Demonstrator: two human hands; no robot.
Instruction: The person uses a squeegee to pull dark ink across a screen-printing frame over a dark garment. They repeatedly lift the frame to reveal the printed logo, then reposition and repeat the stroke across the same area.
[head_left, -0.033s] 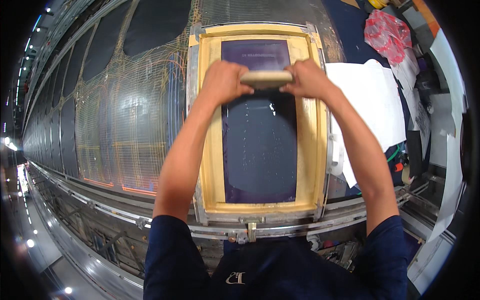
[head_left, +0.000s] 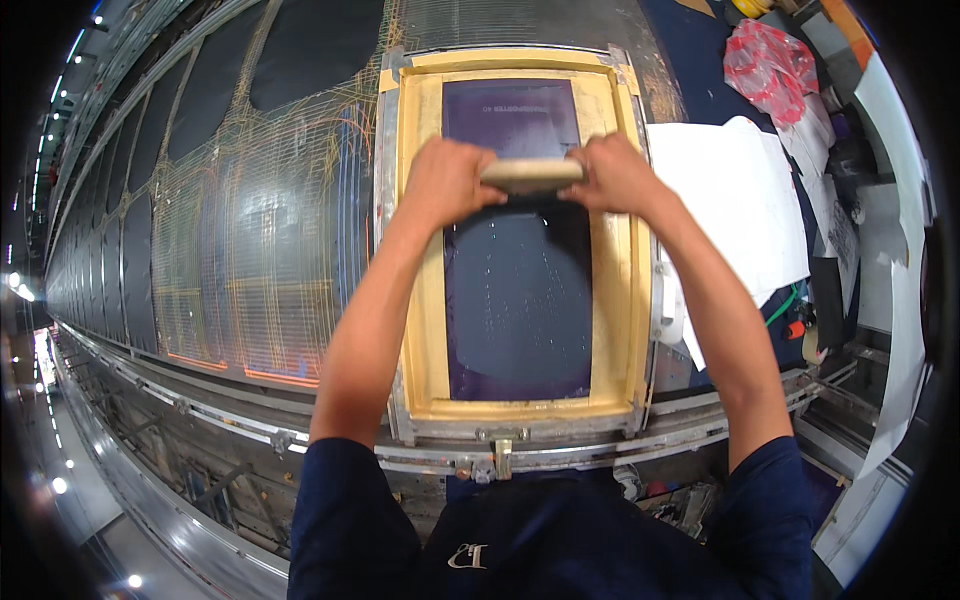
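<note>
A squeegee (head_left: 532, 172) with a pale wooden handle spans the inside of a screen printing frame (head_left: 420, 320). My left hand (head_left: 452, 180) wraps round its left end, and my right hand (head_left: 612, 174) grips the right end. The blade under the handle is mostly hidden by shadow. It rests across the far half of the dark purple screen mesh (head_left: 510, 110), which yellowish tape borders on all sides. On the near side of the squeegee, the mesh looks dark grey with a rounded lower edge and small shiny specks.
The frame lies on a long printing table (head_left: 240, 250) marked with many coloured lines. Dark fabric pieces (head_left: 310, 50) are laid along it to the left. White paper sheets (head_left: 740, 200) and a crumpled red-and-clear plastic bag (head_left: 770, 70) lie right. A metal rail (head_left: 400, 462) runs along the near edge.
Both hands and the squeegee have come a little nearer to me along the mesh. The frame stays in place, and the grip looks the same.
</note>
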